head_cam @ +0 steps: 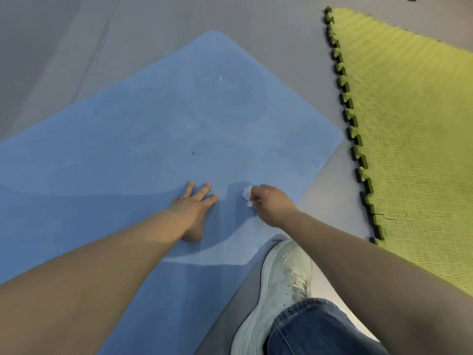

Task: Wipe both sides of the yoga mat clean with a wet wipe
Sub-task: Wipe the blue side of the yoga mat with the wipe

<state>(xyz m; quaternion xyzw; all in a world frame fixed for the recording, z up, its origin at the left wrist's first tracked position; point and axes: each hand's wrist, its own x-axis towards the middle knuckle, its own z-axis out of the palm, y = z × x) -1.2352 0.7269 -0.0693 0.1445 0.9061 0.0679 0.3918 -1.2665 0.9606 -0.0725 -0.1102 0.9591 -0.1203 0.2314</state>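
A blue yoga mat (158,129) lies flat on the grey floor and fills the middle and left of the view. My left hand (194,206) rests flat on the mat with its fingers spread. Just to its right, my right hand (271,203) grips a crumpled white wet wipe (247,196) and holds it against the mat near the mat's right edge. Faint damp streaks show on the mat's far part.
A yellow-green foam puzzle mat (409,129) with a black toothed edge lies on the floor to the right. My white shoe (279,285) and a denim trouser leg (320,329) sit on the floor beside the blue mat's near right edge.
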